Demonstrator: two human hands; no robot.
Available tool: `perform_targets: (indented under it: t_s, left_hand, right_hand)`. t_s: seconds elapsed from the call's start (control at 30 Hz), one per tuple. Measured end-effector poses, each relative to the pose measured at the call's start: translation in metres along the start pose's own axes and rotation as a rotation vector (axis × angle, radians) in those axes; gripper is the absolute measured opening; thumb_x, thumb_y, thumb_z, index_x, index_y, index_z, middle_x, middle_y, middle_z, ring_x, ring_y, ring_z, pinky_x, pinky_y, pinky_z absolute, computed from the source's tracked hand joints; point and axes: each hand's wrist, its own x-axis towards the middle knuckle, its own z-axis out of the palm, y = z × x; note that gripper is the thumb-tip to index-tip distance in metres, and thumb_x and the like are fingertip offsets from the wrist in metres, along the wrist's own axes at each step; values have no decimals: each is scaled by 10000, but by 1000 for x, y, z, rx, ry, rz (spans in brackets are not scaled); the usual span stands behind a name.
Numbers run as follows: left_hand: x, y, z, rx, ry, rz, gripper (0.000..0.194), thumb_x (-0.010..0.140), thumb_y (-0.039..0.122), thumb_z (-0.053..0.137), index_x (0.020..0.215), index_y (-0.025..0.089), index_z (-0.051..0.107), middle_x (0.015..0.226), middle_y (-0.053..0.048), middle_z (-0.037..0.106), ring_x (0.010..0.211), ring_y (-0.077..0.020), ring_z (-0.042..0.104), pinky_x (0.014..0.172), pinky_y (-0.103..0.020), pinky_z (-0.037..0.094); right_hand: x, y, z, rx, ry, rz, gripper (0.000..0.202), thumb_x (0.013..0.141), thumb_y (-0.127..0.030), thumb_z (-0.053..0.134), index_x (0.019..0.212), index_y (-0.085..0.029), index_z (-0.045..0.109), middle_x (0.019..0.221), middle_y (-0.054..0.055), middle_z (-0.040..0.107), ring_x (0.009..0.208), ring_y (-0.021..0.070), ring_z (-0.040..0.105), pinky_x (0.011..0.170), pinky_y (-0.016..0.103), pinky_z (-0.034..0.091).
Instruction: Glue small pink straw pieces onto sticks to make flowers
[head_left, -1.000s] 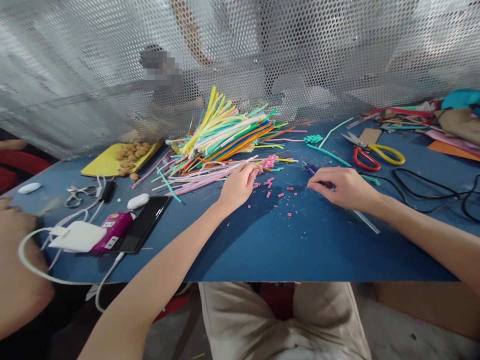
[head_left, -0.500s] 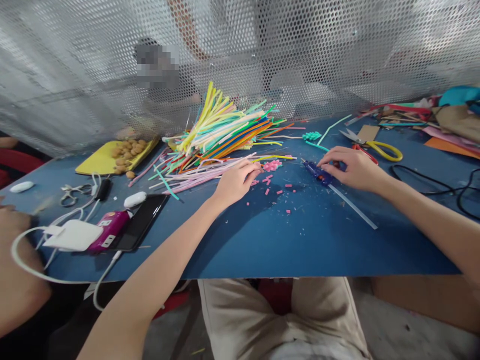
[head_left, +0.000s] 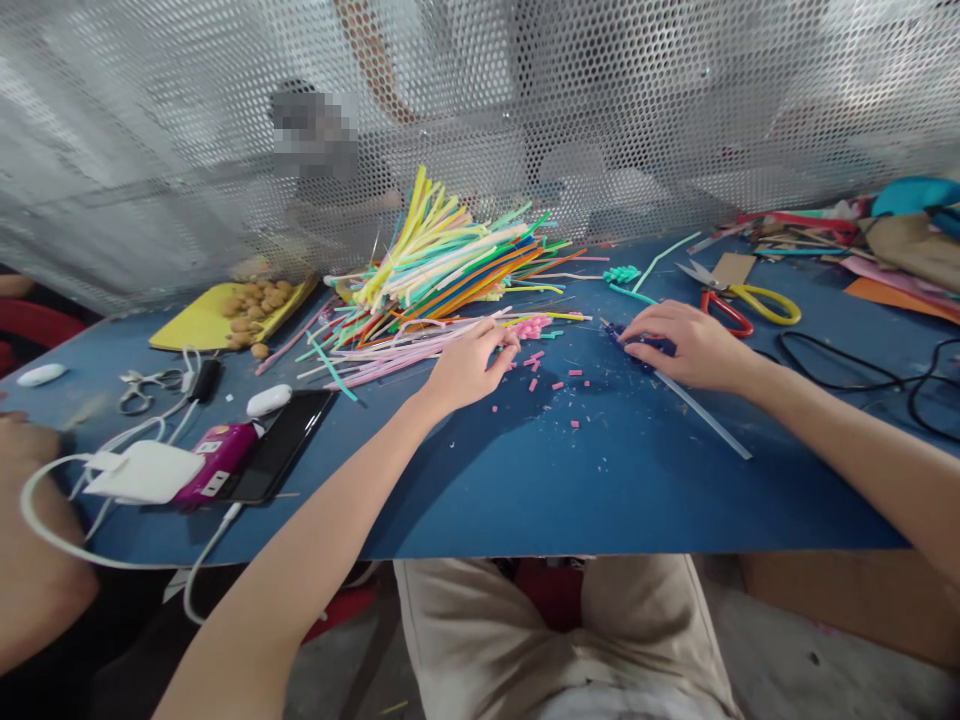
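Observation:
My left hand (head_left: 474, 362) is closed in a pinch at the near end of a small knobbly pink cluster (head_left: 531, 328); the fingertips partly hide it. Loose pink cut pieces (head_left: 534, 358) are scattered on the blue table just right of this hand. My right hand (head_left: 679, 343) is over a dark blue glue gun (head_left: 613, 330), its fingers curved and its thumb apart from them. The hand covers most of the gun, and whether it touches the gun is unclear. A clear glue stick (head_left: 705, 415) sticks out of the gun's back toward me.
A heap of coloured fuzzy stems (head_left: 450, 265) lies behind my left hand. A green cluster (head_left: 621, 274) and scissors (head_left: 765, 300) lie farther back. To the left are a phone (head_left: 281, 445), a power bank (head_left: 225, 460), cables and a yellow tray (head_left: 195, 318). Another person's arm (head_left: 37, 540) rests far left.
My right hand has shifted left over the glue gun, its thumb and fingers now farther apart, while the gun stays in place. My left hand has hardly moved, with the pink cluster slightly turned.

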Motion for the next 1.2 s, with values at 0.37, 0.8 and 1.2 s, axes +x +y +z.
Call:
perform_targets:
  t_s: [0.37, 0.8, 1.2]
  left_hand:
    - [0, -8, -13, 98, -131, -54, 169, 908, 356, 625, 920, 223, 729, 972, -46, 756, 859, -213, 678, 771, -332, 501]
    - [1, -11, -8, 105, -270, -4, 199, 991, 344, 564, 981, 208, 708, 1136, -78, 746, 995, -231, 707, 876, -377, 543]
    - [-9, 20, -10, -8, 153, 255, 98, 1022, 293, 589, 1019, 227, 662, 1060, 4, 803, 1039, -144, 760, 865, -272, 588]
  right_hand:
    - [-12, 62, -12, -267, -44, 136, 335, 938, -431, 517, 1139, -261, 725, 1170, 104, 696, 1128, 349, 608, 1040, 605, 449]
    - [-17, 58, -9, -72, -249, 79, 483, 781, -289, 608, 1257, -282, 687, 1253, 61, 720, 1144, 300, 670, 1044, 506, 507]
    - [-12, 30, -15, -8, -45, 143, 320, 824, -311, 615, 1127, -218, 659, 952, 55, 748, 790, 219, 687, 733, 348, 523]
